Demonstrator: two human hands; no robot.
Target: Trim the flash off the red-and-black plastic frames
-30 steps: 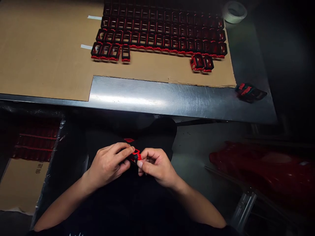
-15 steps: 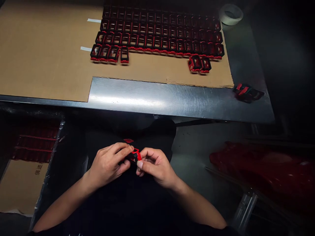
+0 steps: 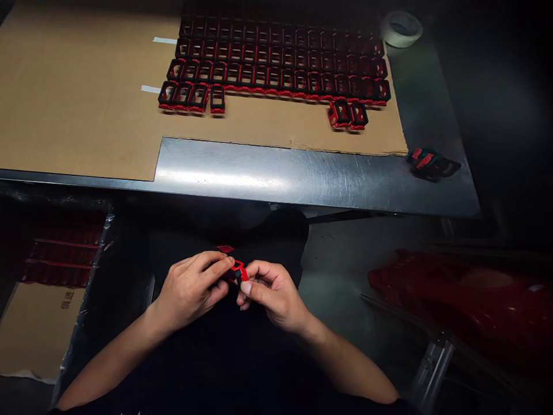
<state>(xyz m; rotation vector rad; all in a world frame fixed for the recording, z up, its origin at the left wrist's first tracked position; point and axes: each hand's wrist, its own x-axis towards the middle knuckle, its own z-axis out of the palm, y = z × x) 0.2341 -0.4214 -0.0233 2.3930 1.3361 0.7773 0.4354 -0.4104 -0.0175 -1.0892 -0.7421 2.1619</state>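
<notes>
Between my two hands, over my lap, is a small red and black plastic frame (image 3: 238, 271). My left hand (image 3: 193, 286) grips its left side, fingers laid over the top edge and thumb below. At its right side, the thumb and index finger of my right hand (image 3: 275, 294) pinch the red edge. Much of the part is hidden behind my fingers. A small flat red piece (image 3: 225, 249) shows just beyond my left fingertips; what it rests on is too dark to tell.
Rows of similar red and black frames (image 3: 259, 75) stand on cardboard (image 3: 86, 86) over a metal table (image 3: 259, 173). A tape roll (image 3: 402, 30) and a dark red-marked object (image 3: 433, 163) lie at the right. Lower left, a box (image 3: 38, 328) holds more parts; a red bag (image 3: 466, 305) is lower right.
The view has shifted slightly. My hands keep the same grip on the frame, with only a tiny movement of my right hand's lower fingers.
</notes>
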